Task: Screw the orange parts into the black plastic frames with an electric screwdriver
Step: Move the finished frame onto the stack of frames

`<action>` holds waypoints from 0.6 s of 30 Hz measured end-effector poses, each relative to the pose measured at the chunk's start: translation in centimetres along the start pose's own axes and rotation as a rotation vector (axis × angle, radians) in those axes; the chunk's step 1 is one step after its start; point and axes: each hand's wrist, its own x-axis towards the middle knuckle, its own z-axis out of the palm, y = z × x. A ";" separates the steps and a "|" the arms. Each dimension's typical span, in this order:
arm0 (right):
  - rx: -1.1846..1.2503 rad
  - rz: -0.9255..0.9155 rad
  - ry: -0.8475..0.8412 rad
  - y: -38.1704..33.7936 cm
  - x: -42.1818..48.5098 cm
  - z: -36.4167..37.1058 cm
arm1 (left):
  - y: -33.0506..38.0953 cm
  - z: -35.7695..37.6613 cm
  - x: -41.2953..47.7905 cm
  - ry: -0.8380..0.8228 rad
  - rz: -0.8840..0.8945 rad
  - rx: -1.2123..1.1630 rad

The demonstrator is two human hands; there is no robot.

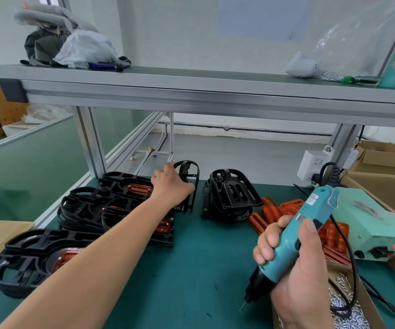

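My left hand [171, 185] reaches far across the green mat and grips an upright black plastic frame [188, 186] at the back. My right hand [293, 264] holds a teal electric screwdriver [296, 236], bit pointing down at the mat. To the left lie several black frames [111, 207] with orange parts fitted, and one more frame [32, 260] sits nearer me. A second pile of bare black frames [229, 195] stands at the back centre. Loose orange parts [279, 210] lie right of that pile.
A teal power supply box [367, 229] sits at the right with the screwdriver's cable. A cardboard tray of screws [348, 312] lies under my right wrist. An aluminium shelf [191, 96] spans overhead. A socket strip [312, 167] and cardboard boxes [381, 155] stand far right.
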 end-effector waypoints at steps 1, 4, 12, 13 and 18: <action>-0.002 -0.001 0.002 0.0 0.0 0.0 | 0.0 -0.1 -0.2 0.009 0.000 -0.044; -0.003 0.001 0.007 0.0 -0.1 0.0 | -0.1 -0.4 -0.7 0.023 0.010 -0.171; -0.001 0.002 0.005 0.0 -0.1 -0.1 | -0.8 -1.4 -2.0 0.082 0.119 -0.465; -0.002 0.003 0.007 0.0 -0.2 -0.2 | -0.9 -1.6 -2.0 0.089 0.125 -0.493; -0.010 0.016 -0.010 -0.1 -0.1 -0.2 | -0.7 -2.6 -2.4 0.090 0.206 -0.555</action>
